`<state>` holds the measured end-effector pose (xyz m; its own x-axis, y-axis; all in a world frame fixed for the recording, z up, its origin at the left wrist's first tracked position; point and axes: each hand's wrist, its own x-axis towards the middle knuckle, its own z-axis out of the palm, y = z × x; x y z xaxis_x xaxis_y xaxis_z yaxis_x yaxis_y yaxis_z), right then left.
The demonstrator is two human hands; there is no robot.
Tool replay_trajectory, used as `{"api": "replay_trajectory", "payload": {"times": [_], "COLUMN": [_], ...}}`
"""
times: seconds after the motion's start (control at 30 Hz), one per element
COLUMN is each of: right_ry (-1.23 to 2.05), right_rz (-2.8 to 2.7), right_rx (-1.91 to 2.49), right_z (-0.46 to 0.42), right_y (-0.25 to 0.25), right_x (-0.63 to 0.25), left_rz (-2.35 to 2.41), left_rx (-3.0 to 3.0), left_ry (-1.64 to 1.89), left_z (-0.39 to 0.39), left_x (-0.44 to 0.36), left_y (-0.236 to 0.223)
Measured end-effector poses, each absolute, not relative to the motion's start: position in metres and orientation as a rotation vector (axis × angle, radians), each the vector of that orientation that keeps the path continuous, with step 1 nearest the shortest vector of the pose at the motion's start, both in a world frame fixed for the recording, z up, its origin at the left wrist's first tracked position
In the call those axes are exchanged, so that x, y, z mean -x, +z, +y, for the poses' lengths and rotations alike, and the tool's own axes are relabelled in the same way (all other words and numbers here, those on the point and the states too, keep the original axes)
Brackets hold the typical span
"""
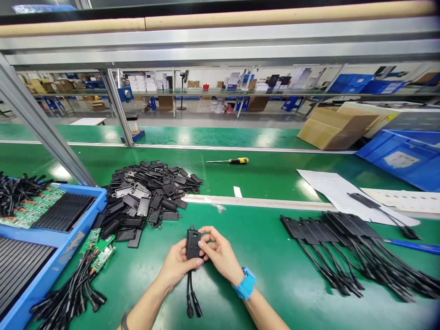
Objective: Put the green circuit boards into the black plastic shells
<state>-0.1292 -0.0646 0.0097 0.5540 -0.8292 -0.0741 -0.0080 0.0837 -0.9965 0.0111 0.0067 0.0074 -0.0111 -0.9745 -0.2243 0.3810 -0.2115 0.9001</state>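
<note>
We are holding one black case point(193, 244), two cables point(189, 289) attached
Left hand point(173, 266): we are pinching its near end; right hand point(222, 257): we are pinching its right edge; loose casings point(142, 206) lying left beyond the grip; long axis running away from us, looped end outward, cables trailing on our side of the grip; we are perhaps risking a twist or shifting cover, should our pinch press unevenly or the cables tug
</note>
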Motion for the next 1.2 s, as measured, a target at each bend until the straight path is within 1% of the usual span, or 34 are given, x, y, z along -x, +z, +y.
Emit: {"api": "replay_trajectory", "payload": {"times": [0.4,0.6,0.73,1.07,1.13,1.2], "right_ry": [-0.747,-0.590,-0.578,-0.651,-0.702,-0.786], "right_rz": [0.837,0.711,0.681,0.784,0.845,0.922], "right_rx": [1.296,1.089,1.041,1.312,1.485,1.761], "right_z": [-0.071,-0.074,-0.072,-0.070,-0.065,-0.058], "right_y": [0.005,0.007,0.008,-0.006,-0.006,-0.005], "right_x": [0.132,0.135,0.134,0.127,0.125,0.122], "left_rz": [-1.037,-1.094,-1.103,-1.066,-0.998,-0.919], "left_rx": [-1.256,-1.261,-1.262,-1.324,-1.290,-1.194], "left_ry": [-1.394,-1.373,-1.361,-1.323,-1.356,-1.395], "left_z": [0.009,0.010,0.009,0.011,0.010,0.010], "left_x": [-0.007,-0.006,-0.006,-0.001,0.001,0.001], "left_y": [0.005,0.013,0.012,0.005,0.003,0.001]}}
